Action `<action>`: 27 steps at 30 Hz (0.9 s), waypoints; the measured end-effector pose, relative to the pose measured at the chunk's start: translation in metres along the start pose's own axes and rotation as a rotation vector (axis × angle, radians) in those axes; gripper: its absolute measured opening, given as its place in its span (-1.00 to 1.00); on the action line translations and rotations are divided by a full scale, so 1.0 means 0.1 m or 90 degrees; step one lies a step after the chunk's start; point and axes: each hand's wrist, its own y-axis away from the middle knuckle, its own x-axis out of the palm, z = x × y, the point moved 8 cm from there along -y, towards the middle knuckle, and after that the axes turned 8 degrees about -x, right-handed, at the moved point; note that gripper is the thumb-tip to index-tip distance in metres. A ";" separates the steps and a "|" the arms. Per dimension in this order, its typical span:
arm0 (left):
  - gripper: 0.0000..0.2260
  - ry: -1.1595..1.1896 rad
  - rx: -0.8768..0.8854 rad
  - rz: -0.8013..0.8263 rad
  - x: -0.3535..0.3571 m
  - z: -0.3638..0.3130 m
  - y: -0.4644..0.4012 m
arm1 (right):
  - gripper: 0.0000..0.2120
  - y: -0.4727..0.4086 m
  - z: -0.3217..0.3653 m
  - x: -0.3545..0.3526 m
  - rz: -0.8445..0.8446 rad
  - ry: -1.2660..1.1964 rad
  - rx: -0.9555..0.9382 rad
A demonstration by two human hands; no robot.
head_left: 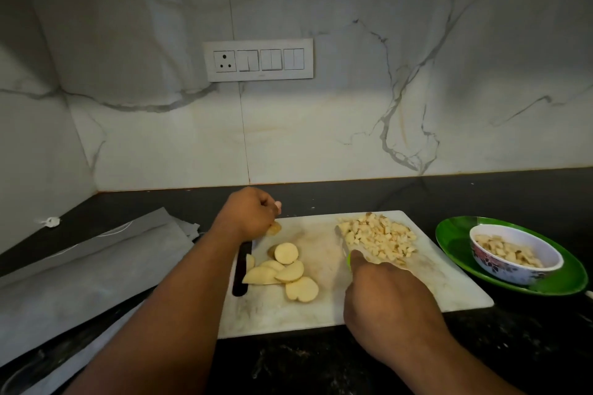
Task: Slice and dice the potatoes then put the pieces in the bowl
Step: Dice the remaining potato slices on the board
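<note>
**Dicing half done, slices waiting on the board**

Nearest the lens, both forearms reach out over the dark surface toward the white cutting board. From the single head view, the right hand has its grip curled round a knife handle, only a sliver of green showing by the extended forefinger; the knife blade lies against the near-left edge of the diced potato pile, which looks like a way of herding the cubes together and toward the bowl side. The left hand sits at the board's far-left corner with its fingers curled, a potato piece just beneath it; whether it actually pinches that piece I cannot tell.

Between the hands, the potato slices lie overlapping near the board's left side, kept apart from the finished cubes, probably so cut and uncut stay sorted. A dark slot in the board's left edge serves as its handle.

Right of the board, the bowl stands on a green plate, already holding some diced pieces and close enough for easy transfer. Grey sheets lie at left; a switch panel is on the marble wall.
</note>
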 end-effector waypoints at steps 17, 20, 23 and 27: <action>-0.80 -0.165 0.089 0.299 0.22 -0.15 0.29 | -0.62 -0.07 -0.20 0.01 -0.039 -0.027 0.033; -0.83 -0.043 0.094 0.238 0.19 -0.25 0.27 | -0.59 -0.08 -0.15 0.01 -0.046 -0.044 0.021; -0.87 0.047 0.083 0.119 0.28 -0.37 0.26 | -0.53 -0.09 -0.10 0.01 -0.036 -0.059 -0.010; -0.87 -0.072 0.076 0.077 0.51 -0.39 0.25 | -0.48 -0.08 -0.04 0.02 -0.011 -0.053 -0.044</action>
